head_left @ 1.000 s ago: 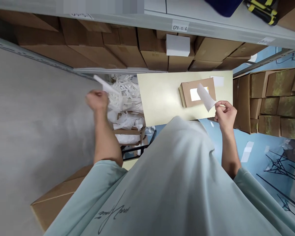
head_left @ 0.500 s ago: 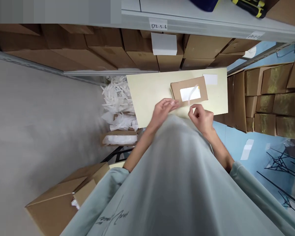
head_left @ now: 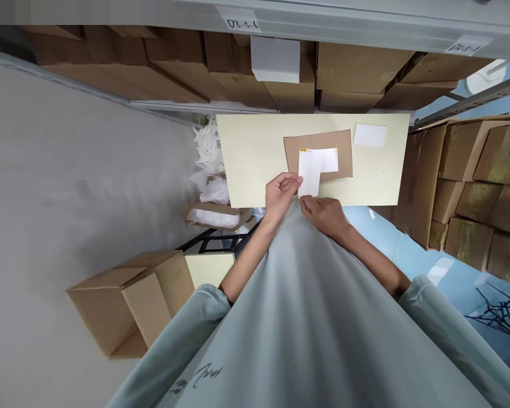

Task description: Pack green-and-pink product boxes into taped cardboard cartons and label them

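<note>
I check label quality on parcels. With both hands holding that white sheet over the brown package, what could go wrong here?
The white sheet overlaps the label already on the brown package, so it may cover that print. Left hand and right hand pinch only its near edge, so it could land crooked or wrinkle.

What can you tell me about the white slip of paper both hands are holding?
The white slip is a plain, blank-looking rectangle of thin paper, held upright lengthwise over the flat brown box on the pale yellow table. Its top overlaps the box's white label. The left hand pinches its lower left edge, and the right hand its bottom edge.
</note>
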The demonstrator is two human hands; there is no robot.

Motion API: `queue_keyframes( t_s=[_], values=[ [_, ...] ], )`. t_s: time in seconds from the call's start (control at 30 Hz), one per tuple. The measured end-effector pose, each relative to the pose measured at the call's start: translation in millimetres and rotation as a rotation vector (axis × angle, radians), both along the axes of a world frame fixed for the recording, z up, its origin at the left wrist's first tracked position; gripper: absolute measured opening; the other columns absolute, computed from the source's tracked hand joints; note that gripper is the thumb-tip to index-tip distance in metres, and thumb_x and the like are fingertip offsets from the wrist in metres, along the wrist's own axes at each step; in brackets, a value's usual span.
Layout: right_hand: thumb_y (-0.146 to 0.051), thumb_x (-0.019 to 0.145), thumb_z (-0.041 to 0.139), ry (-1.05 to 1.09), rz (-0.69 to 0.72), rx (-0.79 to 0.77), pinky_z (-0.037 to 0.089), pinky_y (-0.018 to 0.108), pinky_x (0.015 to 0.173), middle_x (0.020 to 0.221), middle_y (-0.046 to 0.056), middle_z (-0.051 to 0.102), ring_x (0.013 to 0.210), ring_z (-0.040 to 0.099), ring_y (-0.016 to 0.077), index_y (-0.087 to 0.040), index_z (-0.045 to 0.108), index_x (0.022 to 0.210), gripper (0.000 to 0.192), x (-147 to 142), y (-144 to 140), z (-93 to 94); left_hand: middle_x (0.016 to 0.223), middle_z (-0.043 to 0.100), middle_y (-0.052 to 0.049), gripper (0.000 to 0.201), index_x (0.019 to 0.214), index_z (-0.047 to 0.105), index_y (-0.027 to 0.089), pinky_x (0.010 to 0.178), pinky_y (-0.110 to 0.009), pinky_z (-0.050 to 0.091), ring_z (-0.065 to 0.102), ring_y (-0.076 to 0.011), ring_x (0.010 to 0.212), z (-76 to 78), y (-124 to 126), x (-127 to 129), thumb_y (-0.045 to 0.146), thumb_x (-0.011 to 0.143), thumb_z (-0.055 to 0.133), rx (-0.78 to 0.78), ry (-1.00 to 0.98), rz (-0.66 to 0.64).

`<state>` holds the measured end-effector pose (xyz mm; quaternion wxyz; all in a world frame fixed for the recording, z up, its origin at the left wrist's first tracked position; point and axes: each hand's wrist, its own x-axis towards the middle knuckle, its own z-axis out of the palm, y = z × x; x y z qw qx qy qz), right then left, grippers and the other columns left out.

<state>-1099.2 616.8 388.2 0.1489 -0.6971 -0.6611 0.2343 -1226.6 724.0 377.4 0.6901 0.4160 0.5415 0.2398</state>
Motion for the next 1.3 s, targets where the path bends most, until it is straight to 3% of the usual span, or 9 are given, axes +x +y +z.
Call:
queue_keyframes(
  t_s=[0.1,0.3,0.43,0.63,0.73,0.8,0.87,1.0,1.3],
  values=[
    [-0.03,0.113,0.064,0.071,0.016,-0.034,0.032,0.03,0.059,0.071,0.0,0.079,0.062,0.067,0.0163,-0.025,0.081,0.095,0.025,21.8,-1.4,-4.4,0.082,0.074,0.0,0.037,0.089,0.069,0.024,0.074,-0.03,0.058,0.069,-0.0156,0.075,-1.7,-6.6,10.4,0.054,0.08,0.089,0.041,0.056,0.01],
    [-0.044,0.115,0.063,0.178,-0.282,0.127,0.044,0.029,0.066,0.073,-0.002,0.077,0.067,0.068,0.0155,-0.027,0.088,0.116,0.03,96.8,26.2,-5.8,0.082,0.075,-0.001,0.037,0.089,0.073,0.023,0.069,-0.029,0.054,0.068,-0.0164,0.074,0.3,-16.5,16.2,0.054,0.08,0.09,0.129,0.084,-0.055],
    [-0.043,0.116,0.06,0.157,-0.199,0.112,0.044,0.03,0.069,0.075,-0.001,0.076,0.072,0.069,0.0166,-0.026,0.087,0.118,0.031,126.4,47.0,-4.4,0.084,0.077,-0.002,0.034,0.088,0.074,0.023,0.069,-0.028,0.056,0.072,-0.0169,0.077,1.2,-26.4,17.0,0.052,0.082,0.09,0.169,0.085,-0.104],
    [-0.028,0.11,0.059,0.051,-0.073,0.034,0.039,0.028,0.066,0.065,-0.003,0.066,0.064,0.061,0.0148,-0.024,0.078,0.103,0.022,130.3,44.3,-6.8,0.107,0.083,-0.007,0.036,0.1,0.077,0.023,0.098,-0.04,0.067,0.081,-0.0241,0.101,-10.5,-33.3,13.1,0.057,0.093,0.085,0.237,0.098,-0.168],
    [-0.025,0.106,0.059,0.052,-0.12,0.023,0.038,0.028,0.065,0.062,-0.005,0.06,0.06,0.056,0.0143,-0.024,0.074,0.098,0.017,129.4,33.5,-7.3,0.141,0.078,-0.011,0.053,0.129,0.074,0.028,0.117,-0.048,0.06,0.073,-0.0316,0.138,-26.5,-27.4,6.4,0.062,0.091,0.089,0.376,0.221,-0.074],
    [-0.026,0.105,0.059,0.084,-0.177,0.031,0.039,0.027,0.065,0.06,-0.006,0.058,0.058,0.054,0.014,-0.025,0.072,0.097,0.015,128.9,25.6,-5.0,0.157,0.069,-0.012,0.072,0.147,0.065,0.033,0.121,-0.052,0.058,0.063,-0.0347,0.153,-39.9,-21.9,1.1,0.062,0.087,0.093,0.441,0.303,0.0],
    [-0.029,0.105,0.061,0.154,-0.227,0.043,0.042,0.027,0.065,0.06,-0.007,0.056,0.057,0.052,0.0136,-0.026,0.071,0.097,0.013,127.8,18.2,0.0,0.154,0.071,-0.013,0.077,0.151,0.062,0.033,0.117,-0.051,0.061,0.066,-0.0348,0.149,-53.3,-17.1,-3.2,0.062,0.088,0.093,0.43,0.323,0.032],
    [-0.039,0.106,0.068,0.342,-0.26,0.027,0.048,0.028,0.067,0.06,-0.008,0.054,0.055,0.05,0.0129,-0.027,0.071,0.096,0.016,124.0,6.6,14.6,0.126,0.082,-0.012,0.051,0.133,0.072,0.026,0.105,-0.044,0.067,0.08,-0.0283,0.122,-70.3,-12.3,-4.3,0.057,0.095,0.087,0.332,0.233,0.027],
    [-0.049,0.103,0.073,0.447,-0.258,0.002,0.049,0.03,0.066,0.059,-0.008,0.048,0.055,0.044,0.0136,-0.028,0.071,0.09,0.024,116.7,-6.4,34.6,0.116,0.085,-0.011,0.047,0.119,0.083,0.024,0.09,-0.036,0.066,0.08,-0.0254,0.109,-63.3,-0.2,2.1,0.064,0.096,0.083,0.352,0.148,-0.058]
  ],
)
